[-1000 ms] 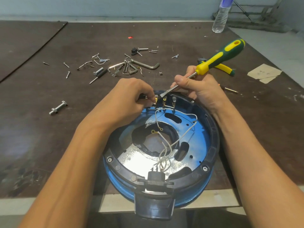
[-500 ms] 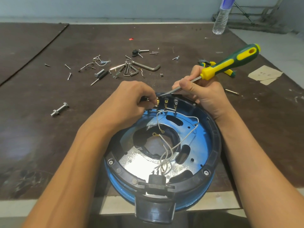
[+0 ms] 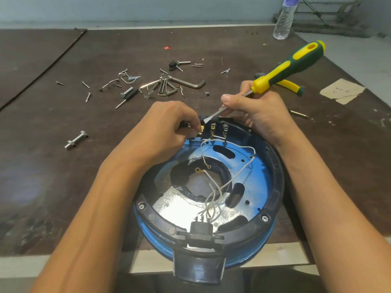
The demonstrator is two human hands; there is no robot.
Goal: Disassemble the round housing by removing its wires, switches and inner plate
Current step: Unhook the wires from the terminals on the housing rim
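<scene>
The round housing (image 3: 273, 193), blue with a black rim, lies open side up at the table's near edge. Its blue and silver inner plate (image 3: 260, 178) carries several white wires (image 3: 213, 193) that run from a black connector (image 3: 201, 228) to brass switch terminals (image 3: 212, 129) at the far rim. My left hand (image 3: 167, 127) pinches a wire end at the left terminal. My right hand (image 3: 256, 111) grips the shaft of a green and yellow flat screwdriver (image 3: 292, 64), whose tip (image 3: 206, 119) sits on the far rim just above the terminals.
Loose screws, hex keys (image 3: 186, 82) and a small screwdriver bit (image 3: 127, 95) lie scattered behind my hands. A bolt with nut (image 3: 76, 139) rests at the left. Yellow-handled pliers (image 3: 289, 84), paper scraps (image 3: 342, 90) and a plastic bottle (image 3: 284, 20) are at the far right.
The screwdriver handle has swung up and to the right while its tip stayed at the far rim. My left hand has kept its pinch at the terminals.
</scene>
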